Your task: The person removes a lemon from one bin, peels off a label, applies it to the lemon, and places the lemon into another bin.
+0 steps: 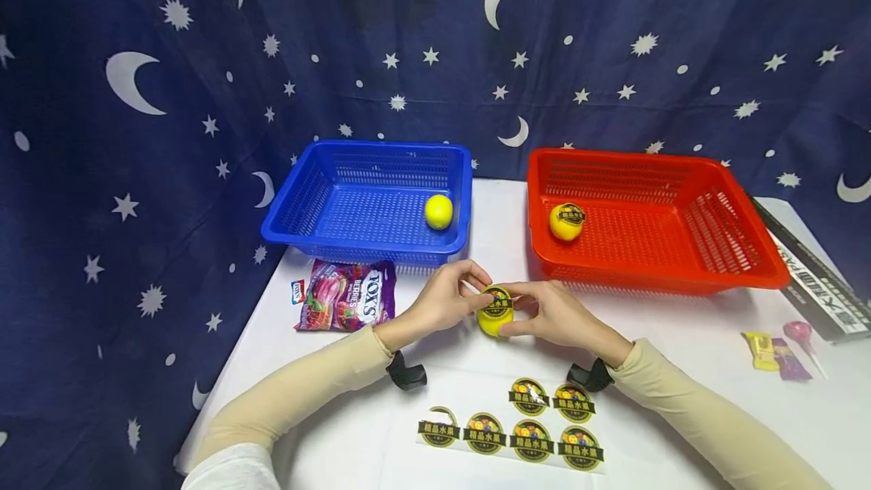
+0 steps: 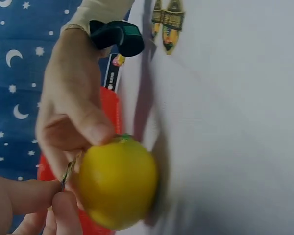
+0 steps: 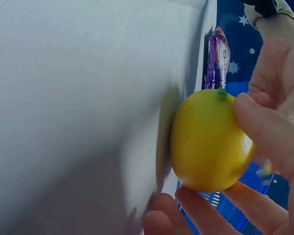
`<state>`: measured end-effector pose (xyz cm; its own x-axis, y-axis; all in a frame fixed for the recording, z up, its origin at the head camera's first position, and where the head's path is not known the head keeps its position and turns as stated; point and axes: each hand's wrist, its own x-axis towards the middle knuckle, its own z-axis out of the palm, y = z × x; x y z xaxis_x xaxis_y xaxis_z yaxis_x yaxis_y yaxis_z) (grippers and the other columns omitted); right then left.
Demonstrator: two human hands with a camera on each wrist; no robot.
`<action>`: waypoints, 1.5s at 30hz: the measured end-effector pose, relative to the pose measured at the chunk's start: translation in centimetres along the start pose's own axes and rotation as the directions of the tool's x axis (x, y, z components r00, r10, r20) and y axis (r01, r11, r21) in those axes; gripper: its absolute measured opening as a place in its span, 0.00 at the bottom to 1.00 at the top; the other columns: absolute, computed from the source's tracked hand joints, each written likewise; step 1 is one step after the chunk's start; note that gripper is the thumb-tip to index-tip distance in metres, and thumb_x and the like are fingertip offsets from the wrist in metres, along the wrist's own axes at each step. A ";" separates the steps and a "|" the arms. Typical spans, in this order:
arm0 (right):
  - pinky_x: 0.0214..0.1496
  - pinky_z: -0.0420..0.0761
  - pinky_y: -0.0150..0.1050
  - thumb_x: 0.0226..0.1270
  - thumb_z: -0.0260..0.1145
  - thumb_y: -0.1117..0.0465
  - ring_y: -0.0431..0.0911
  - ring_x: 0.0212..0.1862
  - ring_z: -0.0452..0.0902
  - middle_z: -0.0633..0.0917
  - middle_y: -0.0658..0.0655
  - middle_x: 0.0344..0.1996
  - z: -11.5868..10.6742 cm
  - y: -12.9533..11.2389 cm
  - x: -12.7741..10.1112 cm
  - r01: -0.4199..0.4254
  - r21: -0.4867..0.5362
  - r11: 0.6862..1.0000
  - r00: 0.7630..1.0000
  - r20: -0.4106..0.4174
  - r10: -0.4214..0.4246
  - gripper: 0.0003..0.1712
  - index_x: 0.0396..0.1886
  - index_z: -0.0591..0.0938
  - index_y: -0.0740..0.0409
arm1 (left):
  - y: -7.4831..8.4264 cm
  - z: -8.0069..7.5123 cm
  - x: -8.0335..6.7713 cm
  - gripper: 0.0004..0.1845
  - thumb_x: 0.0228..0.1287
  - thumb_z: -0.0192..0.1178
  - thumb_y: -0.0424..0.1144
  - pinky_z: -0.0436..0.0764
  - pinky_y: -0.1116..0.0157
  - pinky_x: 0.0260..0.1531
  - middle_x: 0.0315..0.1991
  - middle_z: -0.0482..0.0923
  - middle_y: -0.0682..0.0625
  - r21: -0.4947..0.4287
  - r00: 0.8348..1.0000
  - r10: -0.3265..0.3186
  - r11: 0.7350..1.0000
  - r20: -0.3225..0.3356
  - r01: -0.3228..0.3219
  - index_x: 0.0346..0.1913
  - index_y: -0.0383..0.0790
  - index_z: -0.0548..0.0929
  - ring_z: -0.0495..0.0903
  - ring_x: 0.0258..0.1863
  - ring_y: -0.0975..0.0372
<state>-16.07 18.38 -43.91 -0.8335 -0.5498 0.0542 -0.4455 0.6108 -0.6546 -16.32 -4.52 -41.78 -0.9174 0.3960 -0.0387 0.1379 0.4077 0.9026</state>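
Note:
A yellow lemon (image 1: 494, 319) rests on the white table (image 1: 680, 339) between both hands. My right hand (image 1: 520, 312) grips it from the right, thumb and fingers curled round it (image 3: 208, 142). My left hand (image 1: 469, 289) pinches a round black-and-gold sticker (image 1: 497, 298) at the lemon's top; the left wrist view shows the sticker's edge (image 2: 68, 171) lifted off the lemon (image 2: 117, 183). A sticker sheet (image 1: 517, 426) with several more stickers lies just in front of my wrists.
A blue basket (image 1: 299, 203) at the back left holds a plain lemon (image 1: 438, 212). The red basket (image 1: 748, 248) at the back right holds a stickered lemon (image 1: 567, 221). A purple candy bag (image 1: 347, 295) lies left; sweets (image 1: 776, 346) and a dark box (image 1: 813, 282) lie right.

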 end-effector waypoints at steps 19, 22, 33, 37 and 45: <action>0.38 0.87 0.31 0.60 0.78 0.53 0.48 0.46 0.91 0.91 0.56 0.51 0.0 -0.4 -0.8 0.052 0.059 0.997 0.982 -0.184 -0.040 0.22 0.54 0.90 0.53 | -0.9 1.4 -1.0 0.10 0.67 0.69 0.46 0.76 0.74 0.30 0.49 0.90 0.57 0.462 0.965 0.251 0.867 -0.080 -0.187 0.47 0.51 0.93 0.88 0.35 0.67; 0.38 0.86 0.29 0.63 0.77 0.55 0.51 0.50 0.90 0.91 0.56 0.51 0.4 -0.5 -0.8 0.061 0.050 0.997 0.979 -0.199 -0.050 0.16 0.50 0.91 0.51 | -1.3 1.3 -1.1 0.14 0.66 0.70 0.48 0.76 0.75 0.28 0.51 0.90 0.55 0.435 0.970 0.230 0.883 -0.080 -0.174 0.51 0.51 0.91 0.88 0.34 0.67; 0.34 0.88 0.35 0.66 0.73 0.61 0.46 0.32 0.90 0.88 0.66 0.53 0.7 0.3 -0.9 -0.017 0.275 0.961 0.989 -0.135 0.056 0.14 0.48 0.90 0.62 | -2.0 1.4 -1.2 0.15 0.61 0.73 0.50 0.75 0.75 0.28 0.52 0.89 0.53 0.398 0.973 0.215 0.902 -0.080 -0.166 0.49 0.49 0.91 0.91 0.36 0.63; 0.36 0.88 0.36 0.60 0.79 0.55 0.46 0.40 0.90 0.89 0.61 0.54 1.0 0.2 -1.0 -0.066 0.267 0.961 0.991 -0.098 0.096 0.24 0.55 0.87 0.57 | -1.8 1.4 -1.3 0.14 0.60 0.73 0.49 0.74 0.75 0.27 0.51 0.89 0.54 0.405 0.974 0.208 0.901 -0.089 -0.155 0.47 0.49 0.92 0.90 0.36 0.64; 0.32 0.70 0.31 0.45 0.86 0.45 0.38 0.27 0.73 0.87 0.42 0.36 1.4 -0.7 -0.7 0.002 -0.048 0.999 0.996 -0.090 -0.006 0.39 0.60 0.82 0.44 | -1.1 1.0 -1.2 0.15 0.60 0.74 0.51 0.75 0.74 0.26 0.43 0.92 0.53 0.418 0.969 0.238 0.888 -0.062 -0.192 0.47 0.50 0.93 0.90 0.33 0.66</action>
<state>-14.70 17.53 -44.58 -0.8570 -0.4998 0.1258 -0.4619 0.6365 -0.6176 -15.00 -4.62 -43.10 -0.8795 0.4297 0.2044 0.4541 0.6298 0.6302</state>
